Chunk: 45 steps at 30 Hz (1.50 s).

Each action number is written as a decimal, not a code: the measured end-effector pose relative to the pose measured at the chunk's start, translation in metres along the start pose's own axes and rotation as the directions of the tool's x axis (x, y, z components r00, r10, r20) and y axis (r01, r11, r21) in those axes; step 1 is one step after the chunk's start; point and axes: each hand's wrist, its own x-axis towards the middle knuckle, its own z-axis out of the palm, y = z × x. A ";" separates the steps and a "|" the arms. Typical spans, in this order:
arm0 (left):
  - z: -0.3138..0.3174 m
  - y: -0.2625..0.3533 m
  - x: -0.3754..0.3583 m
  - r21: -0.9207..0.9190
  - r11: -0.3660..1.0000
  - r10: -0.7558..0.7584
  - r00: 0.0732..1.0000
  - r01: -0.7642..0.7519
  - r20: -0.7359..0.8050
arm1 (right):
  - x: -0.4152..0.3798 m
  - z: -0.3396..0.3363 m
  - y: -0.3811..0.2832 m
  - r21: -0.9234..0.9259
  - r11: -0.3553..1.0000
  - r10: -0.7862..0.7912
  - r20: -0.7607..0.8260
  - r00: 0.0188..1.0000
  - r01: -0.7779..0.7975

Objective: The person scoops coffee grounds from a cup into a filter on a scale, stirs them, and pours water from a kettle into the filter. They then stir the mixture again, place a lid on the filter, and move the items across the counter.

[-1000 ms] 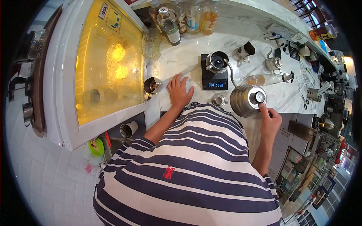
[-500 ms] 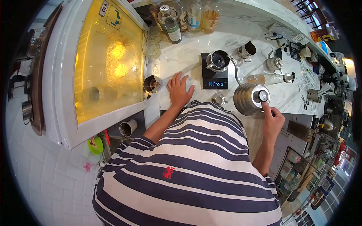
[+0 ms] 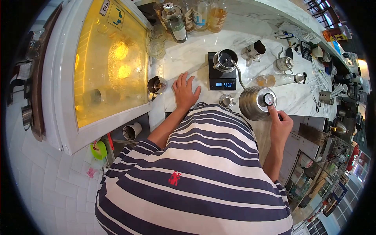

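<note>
My right hand (image 3: pixel 281 122) is closed round the handle of a steel gooseneck kettle (image 3: pixel 252 103), its index finger reaching to the lid knob. The kettle's thin spout reaches over a small metal coffee dripper (image 3: pixel 219 66) with dark contents. Below the dripper is a black digital scale (image 3: pixel 212 80) with a lit blue display reading about 562.0. Fingers spread, my left hand (image 3: pixel 185 92) lies flat on the marble counter (image 3: pixel 188 53), holding nothing. Nearer my body, a small metal cup (image 3: pixel 226 100) stands between the hands.
At my left is a yellow-lit glass-door fridge (image 3: pixel 113 66), with a steel pitcher (image 3: pixel 157 85) beside it. Several bottles (image 3: pixel 178 25) stand at the back. Rightward are another pitcher (image 3: pixel 255 50), a small kettle (image 3: pixel 285 63), a lying glass bottle (image 3: pixel 280 80) and scissors (image 3: pixel 317 105).
The kettle and my right hand have shifted slightly left, with the spout now further over the dripper. The scale reading has risen from about 557.5 to 562.0. My left hand stays flat.
</note>
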 end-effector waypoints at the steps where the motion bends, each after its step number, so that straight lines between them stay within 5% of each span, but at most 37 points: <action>1: -0.001 0.001 0.000 0.001 1.000 -0.001 1.000 0.001 0.000 | 0.000 0.001 -0.001 0.005 1.000 0.004 0.009 1.000 -0.004; 45: 0.000 0.000 -0.001 0.021 1.000 0.019 1.000 -0.019 -0.002 | 0.004 0.006 -0.008 0.063 0.997 0.038 -0.038 0.999 -0.035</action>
